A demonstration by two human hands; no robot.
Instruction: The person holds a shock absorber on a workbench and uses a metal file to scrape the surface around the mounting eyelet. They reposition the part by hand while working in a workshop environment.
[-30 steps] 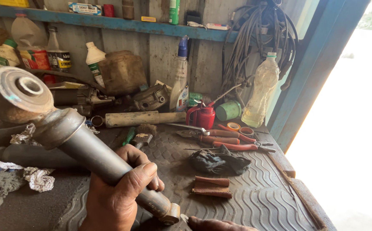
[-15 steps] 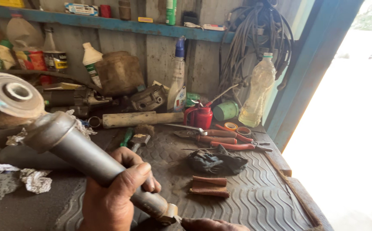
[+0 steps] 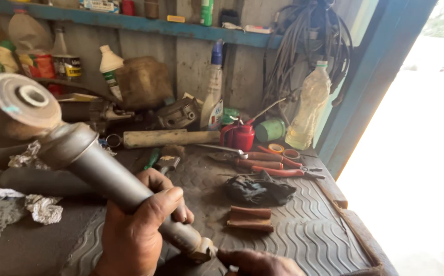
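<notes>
I have my left hand (image 3: 140, 230) clamped round the strut (image 3: 109, 179), right fingers (image 3: 252, 259) at its tip; next needs steadying.

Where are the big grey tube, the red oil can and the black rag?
Grey tube (image 3: 104, 176): head view, middle of its bare shaft above the left hand (image 3: 135, 235).
Red oil can (image 3: 241, 137): head view, its round body.
Black rag (image 3: 259, 188): head view, centre of the crumpled cloth.

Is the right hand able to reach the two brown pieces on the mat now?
Probably yes. The right hand sits low at the grey tube's end, and only bare ribbed mat lies between it and the brown pieces. It must first let go of the tube.
</notes>
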